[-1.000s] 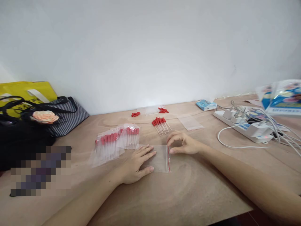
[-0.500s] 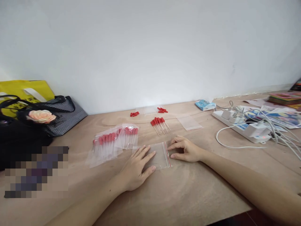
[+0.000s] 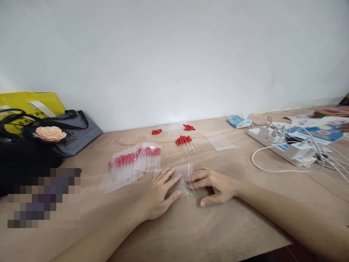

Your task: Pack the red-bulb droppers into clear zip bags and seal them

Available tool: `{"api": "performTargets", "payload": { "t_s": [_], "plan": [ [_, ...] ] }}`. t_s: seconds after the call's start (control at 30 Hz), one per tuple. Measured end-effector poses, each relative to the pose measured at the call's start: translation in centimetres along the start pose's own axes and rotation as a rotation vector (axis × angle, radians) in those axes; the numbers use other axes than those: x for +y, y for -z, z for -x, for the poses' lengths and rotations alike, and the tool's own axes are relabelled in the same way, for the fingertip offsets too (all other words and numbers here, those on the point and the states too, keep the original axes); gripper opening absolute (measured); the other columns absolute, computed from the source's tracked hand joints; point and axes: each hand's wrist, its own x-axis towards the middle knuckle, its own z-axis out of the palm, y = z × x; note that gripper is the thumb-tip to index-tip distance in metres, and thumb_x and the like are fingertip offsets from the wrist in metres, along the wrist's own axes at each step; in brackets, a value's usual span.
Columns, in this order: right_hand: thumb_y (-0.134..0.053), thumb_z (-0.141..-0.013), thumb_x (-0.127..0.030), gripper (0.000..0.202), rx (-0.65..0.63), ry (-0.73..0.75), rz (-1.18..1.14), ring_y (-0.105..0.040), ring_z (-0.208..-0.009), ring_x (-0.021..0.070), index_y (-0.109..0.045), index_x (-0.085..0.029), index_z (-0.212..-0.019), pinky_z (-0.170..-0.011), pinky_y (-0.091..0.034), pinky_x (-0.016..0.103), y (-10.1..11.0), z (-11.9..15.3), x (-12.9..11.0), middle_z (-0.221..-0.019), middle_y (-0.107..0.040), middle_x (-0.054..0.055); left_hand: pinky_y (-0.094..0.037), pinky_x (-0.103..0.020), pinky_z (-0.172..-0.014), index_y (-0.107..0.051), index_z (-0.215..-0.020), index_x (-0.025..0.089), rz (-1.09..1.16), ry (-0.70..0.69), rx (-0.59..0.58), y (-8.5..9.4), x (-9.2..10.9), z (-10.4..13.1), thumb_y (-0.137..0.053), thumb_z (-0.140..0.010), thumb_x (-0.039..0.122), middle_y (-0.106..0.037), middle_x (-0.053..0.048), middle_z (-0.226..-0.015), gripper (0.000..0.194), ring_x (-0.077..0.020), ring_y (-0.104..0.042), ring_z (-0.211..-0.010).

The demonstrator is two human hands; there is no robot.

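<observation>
My left hand point(image 3: 160, 196) lies flat with fingers spread on a clear zip bag point(image 3: 183, 185). My right hand point(image 3: 219, 185) reaches in from the right, its fingers stretched at the bag's red-lined mouth and the fingertips seemingly under the top layer. Its thumb stays apart, on the table. Beyond the bag, several red-topped droppers point(image 3: 187, 145) are fanned out in a row. To the left, packed bags point(image 3: 125, 173) of such droppers overlap one another. Another flat zip bag point(image 3: 220, 142) lies behind my right hand.
Red rubber bulbs point(image 3: 156, 131) lie near the wall beside clear tubes point(image 3: 174, 128). At right are a blue packet point(image 3: 239, 122), a power strip point(image 3: 283, 147) with cables, and printed sheets point(image 3: 319, 133). A person's fingers point(image 3: 345, 127) appear at the right edge. Bags point(image 3: 79, 127) stand left.
My right hand has moved left from beside the bag, its fingers now in the mouth, which is lifted a little. My left hand stays put. At far right, the printed sheets have shifted.
</observation>
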Motion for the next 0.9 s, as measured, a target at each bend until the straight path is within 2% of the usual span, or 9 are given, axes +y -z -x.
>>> {"api": "performTargets", "payload": {
  "t_s": [0.1,0.23,0.37,0.5,0.6,0.67,0.73,0.77,0.9],
  "plan": [
    [-0.062,-0.070,-0.044,0.041,-0.037,-0.042,0.016,-0.038,-0.119,0.0231,-0.060,-0.025,-0.106,-0.101,-0.017,0.047,0.2,0.2,0.5,-0.128,-0.044,0.010,-0.030,-0.046,-0.099,-0.041,-0.126,0.028,0.014,-0.025,0.024,0.6,-0.3,0.0,-0.035,-0.089,0.040,-0.036,-0.005,-0.136,0.040,-0.0245,-0.030,-0.125],
    [-0.063,-0.070,-0.043,0.034,-0.021,-0.091,-0.076,-0.033,-0.123,0.0225,-0.065,-0.025,-0.098,-0.101,-0.020,0.043,0.7,0.3,1.2,-0.133,-0.038,0.009,-0.033,-0.044,-0.098,-0.040,-0.126,0.029,0.032,-0.082,-0.050,1.7,-1.2,0.2,-0.038,-0.088,0.039,-0.038,-0.004,-0.135,0.040,-0.0226,-0.035,-0.123],
    [-0.061,-0.071,-0.042,0.027,0.018,-0.126,-0.261,-0.038,-0.120,0.0198,-0.069,-0.022,-0.088,-0.099,-0.027,0.037,1.2,0.4,1.4,-0.130,-0.042,0.007,-0.034,-0.042,-0.099,-0.036,-0.128,0.030,0.090,-0.124,-0.060,1.9,-1.9,0.5,-0.040,-0.087,0.035,-0.036,-0.003,-0.136,0.041,-0.0205,-0.034,-0.124],
    [-0.061,-0.070,-0.044,0.028,0.103,-0.228,-0.407,-0.050,-0.107,0.0185,-0.069,-0.017,-0.068,-0.092,-0.035,0.033,1.7,0.6,2.1,-0.115,-0.054,0.008,-0.035,-0.042,-0.098,-0.037,-0.127,0.030,0.149,-0.147,-0.044,1.6,-2.2,0.6,-0.043,-0.086,0.033,-0.038,-0.003,-0.135,0.041,-0.0202,-0.037,-0.122],
    [-0.057,-0.072,-0.046,0.034,0.250,-0.428,-0.383,-0.059,-0.080,0.0145,-0.063,-0.015,-0.062,-0.075,-0.045,0.028,2.1,-0.1,4.0,-0.086,-0.063,0.006,-0.035,-0.042,-0.098,-0.039,-0.126,0.030,0.166,-0.150,-0.044,1.6,-2.2,0.6,-0.044,-0.086,0.033,-0.038,-0.003,-0.135,0.040,-0.0206,-0.037,-0.122],
    [-0.057,-0.071,-0.045,0.031,0.418,-0.642,-0.256,-0.056,-0.062,0.0115,-0.059,-0.015,-0.064,-0.061,-0.045,0.024,2.5,-1.4,5.9,-0.066,-0.061,0.001,-0.035,-0.043,-0.098,-0.040,-0.125,0.030,0.169,-0.148,-0.042,1.6,-2.3,0.6,-0.044,-0.086,0.033,-0.038,-0.003,-0.134,0.040,-0.0210,-0.037,-0.122],
    [-0.059,-0.068,-0.037,0.021,0.616,-0.877,-0.055,-0.055,-0.061,0.0103,-0.058,-0.015,-0.069,-0.057,-0.043,0.021,3.0,-3.1,7.7,-0.067,-0.060,0.001,-0.035,-0.043,-0.098,-0.041,-0.125,0.030,0.171,-0.154,-0.034,1.5,-2.3,0.6,-0.044,-0.086,0.033,-0.039,-0.003,-0.134,0.040,-0.0212,-0.037,-0.122],
    [-0.058,-0.068,-0.033,0.018,0.654,-0.996,0.013,-0.055,-0.063,0.0100,-0.057,-0.016,-0.073,-0.057,-0.043,0.020,3.3,-4.1,8.5,-0.070,-0.061,0.001,-0.035,-0.043,-0.098,-0.041,-0.125,0.030,0.170,-0.157,-0.028,1.5,-2.4,0.6,-0.044,-0.086,0.033,-0.039,-0.003,-0.134,0.040,-0.0212,-0.037,-0.122],
    [-0.057,-0.066,-0.029,0.015,0.649,-1.122,0.065,-0.057,-0.063,0.0126,-0.057,-0.015,-0.072,-0.054,-0.041,0.020,4.4,-7.5,10.5,-0.070,-0.062,0.004,-0.036,-0.043,-0.097,-0.042,-0.124,0.031,0.154,-0.153,-0.015,1.5,-2.3,0.6,-0.044,-0.085,0.034,-0.041,-0.002,-0.133,0.039,-0.0213,-0.038,-0.121]
  ]
}}
